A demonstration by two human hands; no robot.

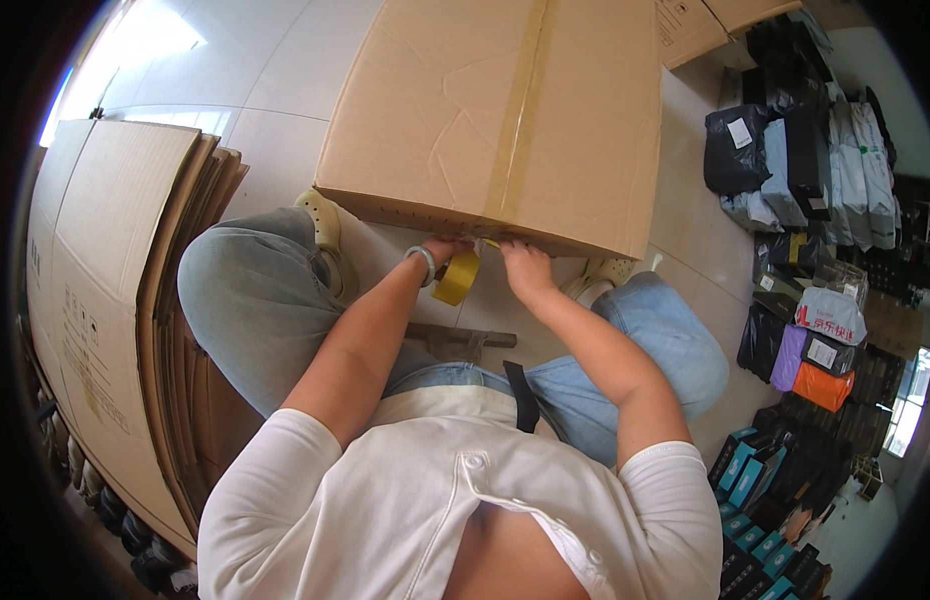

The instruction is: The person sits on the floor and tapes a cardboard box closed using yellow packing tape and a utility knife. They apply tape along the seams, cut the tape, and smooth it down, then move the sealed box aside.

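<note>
A large brown cardboard box stands in front of me, with a band of clear tape running down the middle of its top. By the box's near edge, my left hand is closed on a roll of yellow packing tape; its fingers are partly hidden. Just right of it, my right hand has its fingers bent together at the edge, pinching a short yellowish bit of tape. The box's near side is mostly hidden under its top edge.
Folded cardboard sheets lean in a stack at my left. Wrapped parcels in black, white and grey pile up at the right, with an orange package lower down. A wooden stool shows between my legs. More cardboard sits at the back right.
</note>
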